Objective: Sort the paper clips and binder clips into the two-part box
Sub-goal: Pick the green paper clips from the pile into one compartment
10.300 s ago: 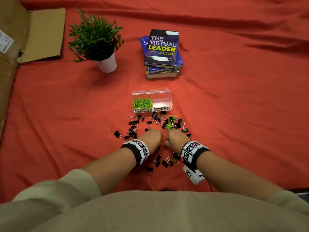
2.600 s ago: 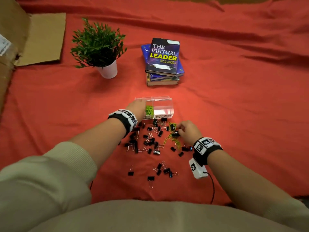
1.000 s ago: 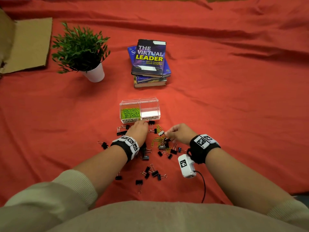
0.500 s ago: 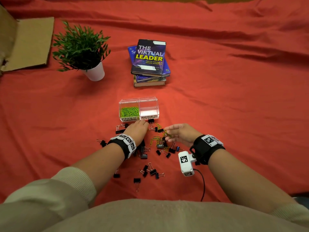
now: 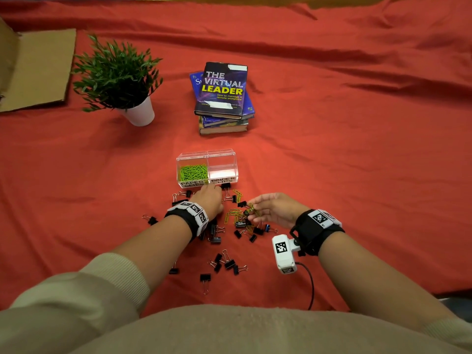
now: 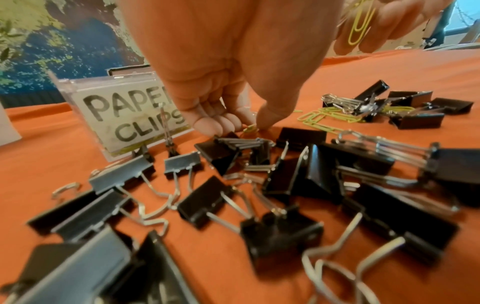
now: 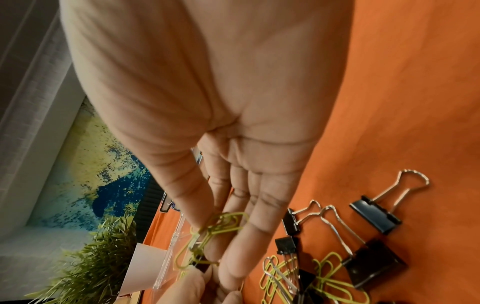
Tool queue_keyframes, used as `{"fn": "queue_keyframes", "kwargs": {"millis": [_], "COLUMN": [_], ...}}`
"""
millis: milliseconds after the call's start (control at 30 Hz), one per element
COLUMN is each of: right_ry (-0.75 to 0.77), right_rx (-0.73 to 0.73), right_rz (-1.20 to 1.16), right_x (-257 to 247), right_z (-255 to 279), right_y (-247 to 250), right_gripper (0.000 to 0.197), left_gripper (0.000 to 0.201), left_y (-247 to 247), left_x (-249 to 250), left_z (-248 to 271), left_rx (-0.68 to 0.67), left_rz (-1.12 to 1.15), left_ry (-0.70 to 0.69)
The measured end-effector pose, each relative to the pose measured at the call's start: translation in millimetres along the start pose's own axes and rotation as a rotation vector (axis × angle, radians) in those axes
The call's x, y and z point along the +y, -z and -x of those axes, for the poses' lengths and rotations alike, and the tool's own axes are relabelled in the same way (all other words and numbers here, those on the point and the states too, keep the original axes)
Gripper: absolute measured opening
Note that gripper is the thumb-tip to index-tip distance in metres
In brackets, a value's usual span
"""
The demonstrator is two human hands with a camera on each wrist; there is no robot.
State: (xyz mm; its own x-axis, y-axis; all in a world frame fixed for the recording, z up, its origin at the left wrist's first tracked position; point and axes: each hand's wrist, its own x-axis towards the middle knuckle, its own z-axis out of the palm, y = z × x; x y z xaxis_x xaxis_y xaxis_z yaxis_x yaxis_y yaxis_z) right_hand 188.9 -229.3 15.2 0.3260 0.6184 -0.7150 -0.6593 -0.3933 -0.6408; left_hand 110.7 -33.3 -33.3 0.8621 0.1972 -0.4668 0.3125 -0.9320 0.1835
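The clear two-part box [image 5: 207,159] stands on the red cloth; its left part holds green paper clips [image 5: 192,171], its right part looks empty. Black binder clips [image 5: 224,263] and green paper clips [image 5: 231,215] lie scattered in front of it. My left hand [image 5: 210,198] [image 6: 249,125] is down on the cloth just before the box, fingertips and thumb pinching a green paper clip [image 6: 249,129]. My right hand [image 5: 255,209] [image 7: 207,246] is raised a little over the pile, pinching a few linked green paper clips [image 7: 215,228].
A potted plant [image 5: 116,77] stands at the back left and a stack of books [image 5: 223,98] behind the box. Flat cardboard [image 5: 33,70] lies at the far left. Binder clips [image 6: 285,185] crowd the cloth under my left wrist.
My left hand has stayed low by the box front. My right hand has lifted slightly and turned palm inward with green paper clips pinched in its fingers.
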Motion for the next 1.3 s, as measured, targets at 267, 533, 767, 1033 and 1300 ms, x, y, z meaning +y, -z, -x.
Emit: {"fn": "queue_keyframes", "kwargs": {"millis": [267,533,767,1033,1300], "right_ry": [0.022,0.046,0.082,0.13,0.116], "right_rx": [-0.011,-0.046,-0.067,0.001,0.178], "right_rz": [0.014,0.046,0.117,0.209,-0.364], "right_x": [-3,-9,-11,-5,-2], "right_z": [-2,-9,-13,-17,-26], "right_y": [-2,-12,-20,-19,-8], "right_gripper": [0.017,0.017,0.015,0.014,0.023], "left_gripper": [0.019,0.027,0.032,0.039,0.029], "left_y": [4,17,17,16,6], "left_x": [4,18,13,-2,-17], "left_z": [14,25,26,25,32], "left_rx": [-0.004,-0.018,-0.307,0.086,0.034], "left_rz": [0.216,0.946,1.006,0.83,0.363], "left_ry": [-0.08,0.114,0.17,0.22,0.224]}}
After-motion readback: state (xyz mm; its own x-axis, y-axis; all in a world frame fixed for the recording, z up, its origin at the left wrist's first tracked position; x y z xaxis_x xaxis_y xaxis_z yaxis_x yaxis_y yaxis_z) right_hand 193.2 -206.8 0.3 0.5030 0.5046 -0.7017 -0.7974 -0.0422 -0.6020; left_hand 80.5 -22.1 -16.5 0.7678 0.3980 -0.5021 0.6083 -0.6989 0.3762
